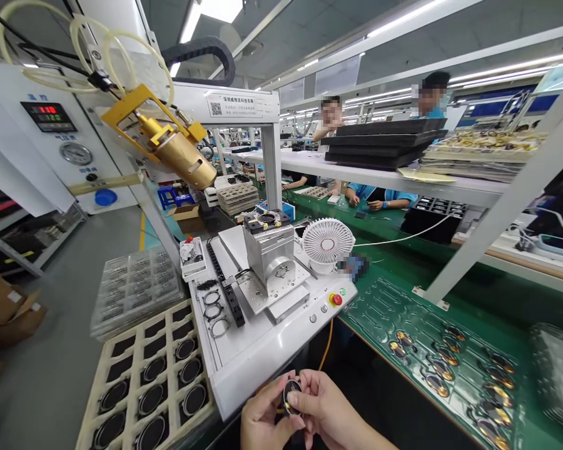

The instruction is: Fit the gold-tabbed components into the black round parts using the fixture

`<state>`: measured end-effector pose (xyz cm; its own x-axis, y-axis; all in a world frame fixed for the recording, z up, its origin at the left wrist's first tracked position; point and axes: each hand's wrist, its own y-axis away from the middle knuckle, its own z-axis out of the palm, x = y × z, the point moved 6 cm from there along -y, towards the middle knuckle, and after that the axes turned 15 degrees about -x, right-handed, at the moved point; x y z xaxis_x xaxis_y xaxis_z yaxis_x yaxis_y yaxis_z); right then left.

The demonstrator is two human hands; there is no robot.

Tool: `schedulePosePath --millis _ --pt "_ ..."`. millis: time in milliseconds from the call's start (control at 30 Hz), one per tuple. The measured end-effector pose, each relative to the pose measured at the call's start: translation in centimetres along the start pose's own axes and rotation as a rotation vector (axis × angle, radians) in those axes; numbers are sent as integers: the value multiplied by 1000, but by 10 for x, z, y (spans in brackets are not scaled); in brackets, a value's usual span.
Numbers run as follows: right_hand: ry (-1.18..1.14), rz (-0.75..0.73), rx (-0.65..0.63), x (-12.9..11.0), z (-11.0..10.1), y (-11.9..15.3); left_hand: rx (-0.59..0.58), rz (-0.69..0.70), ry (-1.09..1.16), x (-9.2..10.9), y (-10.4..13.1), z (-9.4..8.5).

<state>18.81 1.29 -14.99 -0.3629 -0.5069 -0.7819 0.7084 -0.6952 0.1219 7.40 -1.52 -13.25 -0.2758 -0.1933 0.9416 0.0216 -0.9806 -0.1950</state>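
Observation:
Both hands meet at the bottom centre, in front of the white machine's base (253, 369). My left hand (267, 415) grips a small round black watch-case-like part (291, 392) by its left edge, fingers closed. My right hand (326, 406) pinches the same part from the right, its thumb lying over the face. A thin light rim shows around the part; the fingers hide much of it. Left of the hands, a cream tray (173, 400) holds several round black parts in its pockets. Loose rings (213, 311) lie on the machine's base.
A metal fixture block (271, 256) stands on the machine, below a tilted gold dispensing head (182, 156). Beside it are a white fan (327, 244) and a red emergency button (336, 300). A clear tray (380, 312) of amber-and-black parts lies right. Co-workers sit beyond the shelf (380, 178).

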Motion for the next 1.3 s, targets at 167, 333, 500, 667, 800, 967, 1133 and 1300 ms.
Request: schedulePosePath --millis 167,333,500,667,800,967,1133,1300 --pt "164 54 97 -18 -9 2 53 -89 131 0 -3 -2" --pt "284 -47 280 -66 -38 10 13 -190 259 10 -5 -7" --pt "398 -174 473 -121 -65 11 -91 -170 220 19 -5 -11" --pt "448 -196 544 -151 -76 -11 -81 -163 98 18 -4 -17" --pt "520 -210 590 -171 -79 -36 -98 -91 0 27 -3 -13" --pt "614 -263 622 -181 -69 -39 -108 -6 -156 43 -4 -7" --pt "755 -301 554 -172 -42 -9 -108 60 -303 55 -10 -1" --pt "851 -229 727 -186 -59 -14 -151 66 -337 55 -17 10"
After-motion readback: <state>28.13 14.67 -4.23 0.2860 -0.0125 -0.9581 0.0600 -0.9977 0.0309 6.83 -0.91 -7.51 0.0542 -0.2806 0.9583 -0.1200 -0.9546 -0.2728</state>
